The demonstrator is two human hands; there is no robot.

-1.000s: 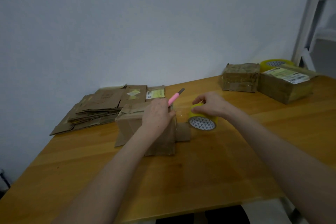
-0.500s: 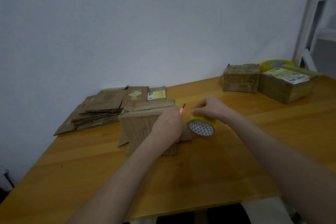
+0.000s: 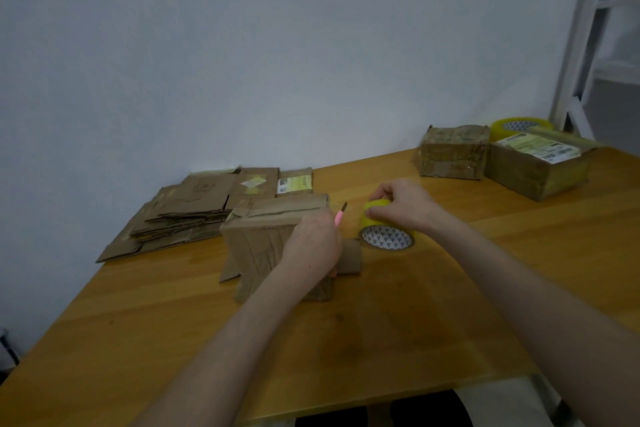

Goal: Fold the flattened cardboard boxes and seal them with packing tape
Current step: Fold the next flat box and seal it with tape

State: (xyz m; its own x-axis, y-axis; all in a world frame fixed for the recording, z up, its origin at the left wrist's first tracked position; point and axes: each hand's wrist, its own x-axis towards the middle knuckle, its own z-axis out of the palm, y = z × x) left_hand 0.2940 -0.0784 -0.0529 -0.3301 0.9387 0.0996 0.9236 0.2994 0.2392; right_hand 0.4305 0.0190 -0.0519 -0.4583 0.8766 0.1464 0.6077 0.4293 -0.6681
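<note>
A folded brown cardboard box (image 3: pixel 263 239) stands in the middle of the wooden table (image 3: pixel 381 340), its top flaps closed. My left hand (image 3: pixel 313 243) rests against the box's right side and grips a pink utility knife (image 3: pixel 340 216) whose blade points up and away. Just to the right, my right hand (image 3: pixel 401 204) holds a yellow roll of packing tape (image 3: pixel 386 234) standing on edge on the table. A small flap of cardboard (image 3: pixel 349 256) sticks out from the box below the roll.
A stack of flattened cardboard boxes (image 3: pixel 194 204) lies at the back left by the wall. Two sealed boxes (image 3: pixel 452 152) (image 3: pixel 540 166) and a second tape roll (image 3: pixel 519 125) sit at the back right. A white frame (image 3: pixel 581 38) stands right of the table.
My left hand has dropped from the box's top to its right side, tilting the knife down toward the tape. The right hand stayed on the roll.
</note>
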